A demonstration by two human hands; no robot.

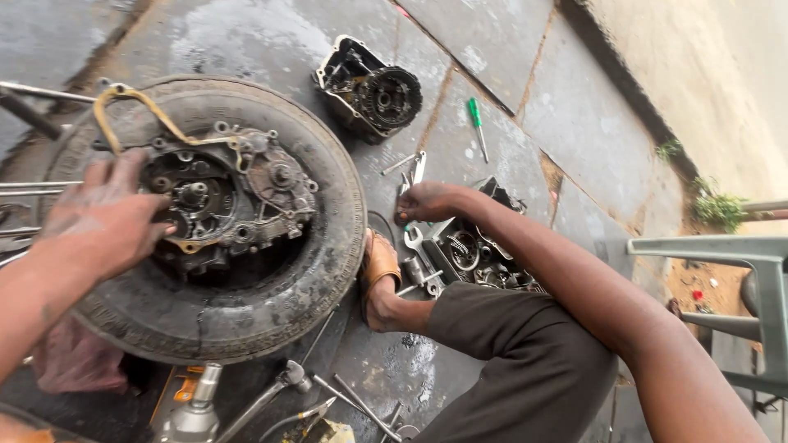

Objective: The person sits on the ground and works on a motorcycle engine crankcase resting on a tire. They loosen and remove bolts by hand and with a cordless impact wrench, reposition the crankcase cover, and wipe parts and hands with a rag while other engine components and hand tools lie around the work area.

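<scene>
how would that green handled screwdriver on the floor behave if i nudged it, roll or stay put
The green-handled screwdriver has a slim round shaft and a small handle, so it would probably roll or skid on the smooth stone floor. It looks light and stiff. The floor's wet-looking patches may let it slide farther.

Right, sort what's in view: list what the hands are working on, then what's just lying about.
In hand:
left hand on the engine case, bedded in the tyre
right hand at the spanners

Lying about:
second engine case
green screwdriver
socket wrench
</scene>
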